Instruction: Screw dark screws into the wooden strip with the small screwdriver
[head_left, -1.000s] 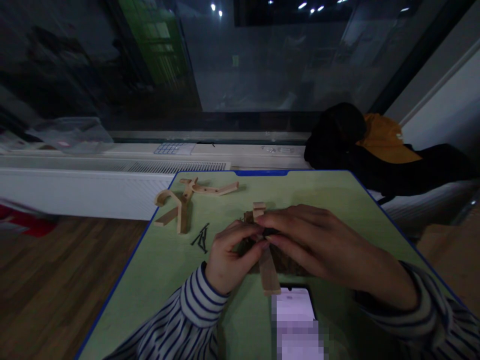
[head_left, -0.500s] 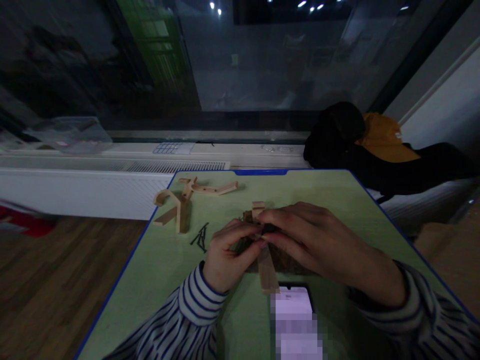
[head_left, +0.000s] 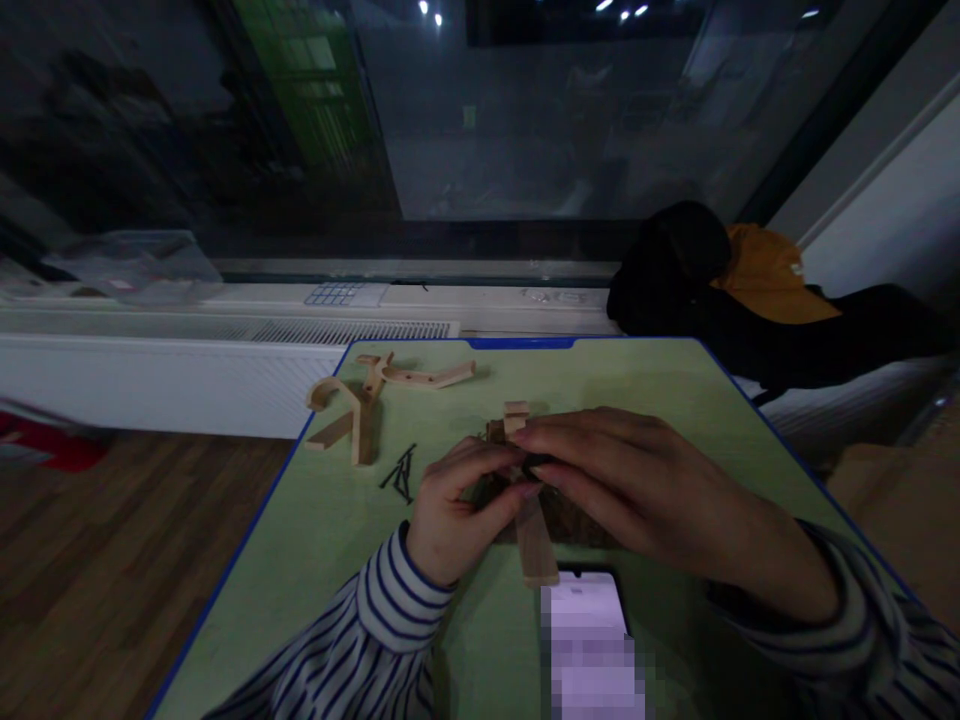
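My left hand (head_left: pixel 454 510) and my right hand (head_left: pixel 645 485) meet over a pale wooden strip (head_left: pixel 536 550), which lies lengthwise across a dark brown block (head_left: pixel 577 518) on the table. Thumb and fingers of my right hand pinch a small dark thing (head_left: pixel 534 464) above the strip; its kind is hidden by the fingers. Closed in a pinch beside it, my left hand has its fingertips at the strip's middle, and what they hold cannot be made out. Several dark screws (head_left: pixel 403 475) lie left of my left hand.
Pale wooden hook-shaped pieces (head_left: pixel 362 435) stand and lie at the table's far left. A lit phone (head_left: pixel 589 597) lies just in front of the strip. The green table (head_left: pixel 300 590) has a blue edge, with a radiator (head_left: pixel 150 385) beyond and a black-and-orange cap (head_left: pixel 769 280) behind right.
Both hands stay at the same spot over the wooden strip. My right hand's fingers shift slightly around the small dark thing. The other things lie as before.
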